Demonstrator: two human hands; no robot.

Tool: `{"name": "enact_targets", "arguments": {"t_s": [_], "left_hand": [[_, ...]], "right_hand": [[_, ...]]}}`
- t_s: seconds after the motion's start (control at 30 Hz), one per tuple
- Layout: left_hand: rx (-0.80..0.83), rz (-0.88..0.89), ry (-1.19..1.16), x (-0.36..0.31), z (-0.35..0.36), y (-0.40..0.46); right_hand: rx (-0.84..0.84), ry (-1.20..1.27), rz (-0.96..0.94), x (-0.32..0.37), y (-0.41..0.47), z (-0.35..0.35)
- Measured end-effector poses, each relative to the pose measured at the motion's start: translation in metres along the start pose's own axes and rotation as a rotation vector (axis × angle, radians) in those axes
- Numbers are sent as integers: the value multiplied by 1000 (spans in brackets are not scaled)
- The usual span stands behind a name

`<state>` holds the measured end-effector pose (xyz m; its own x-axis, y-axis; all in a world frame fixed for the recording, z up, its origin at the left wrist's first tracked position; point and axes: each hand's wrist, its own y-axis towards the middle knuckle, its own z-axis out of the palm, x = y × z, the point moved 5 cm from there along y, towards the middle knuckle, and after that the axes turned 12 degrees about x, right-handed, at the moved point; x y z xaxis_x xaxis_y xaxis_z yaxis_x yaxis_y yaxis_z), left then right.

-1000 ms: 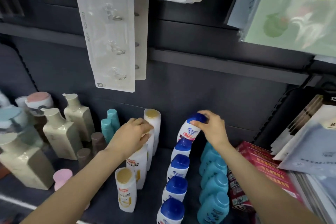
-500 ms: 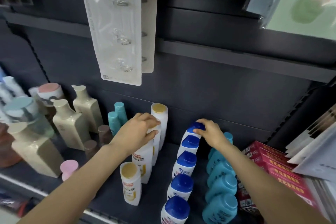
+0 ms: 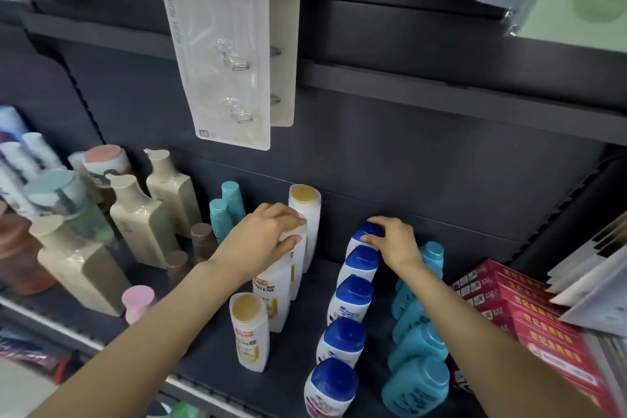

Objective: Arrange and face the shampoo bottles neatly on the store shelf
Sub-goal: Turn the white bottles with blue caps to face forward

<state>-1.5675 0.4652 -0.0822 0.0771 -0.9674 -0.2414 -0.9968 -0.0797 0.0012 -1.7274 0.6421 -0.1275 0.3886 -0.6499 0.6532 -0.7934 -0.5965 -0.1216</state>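
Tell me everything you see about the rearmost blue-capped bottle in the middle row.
The rearmost blue-capped bottle is white, glossy plastic with a rounded dark-blue cap. It stands at the back of a single-file row of matching bottles on the dark shelf, leaning slightly forward against the next bottle. The right hand grips its cap from the right, fingers curled over the top. Its label is mostly hidden.

Two bare forearms in shot, no sleeves showing; left hand (image 3: 263, 241) and right hand (image 3: 395, 243) wear no gloves, rings or watches.
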Motion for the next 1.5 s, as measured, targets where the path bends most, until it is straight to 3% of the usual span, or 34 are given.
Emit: {"name": "enact_targets", "arguments": {"t_s": [0.33, 0.9, 1.07, 1.17, 1.3, 1.5], "left_hand": [[32, -24, -16, -4, -4, -1], [28, -121, -27, -12, -9, -17], [12, -117, -90, -12, -12, -29], [-35, -108, -161, -6, -18, -46], [-119, -106, -216, 15, -28, -82], [-149, -45, -195, 63, -25, -132]], "right_hand": [[29, -43, -10, 0, -2, -2], [-99, -174, -102, 0, -12, -12], [-154, -180, -237, 35, -35, -9], [-192, -61, -297, 65, -53, -7], [-111, 129, -330, 108, -82, 13], [-39, 63, -326, 155, -118, 77]]}}
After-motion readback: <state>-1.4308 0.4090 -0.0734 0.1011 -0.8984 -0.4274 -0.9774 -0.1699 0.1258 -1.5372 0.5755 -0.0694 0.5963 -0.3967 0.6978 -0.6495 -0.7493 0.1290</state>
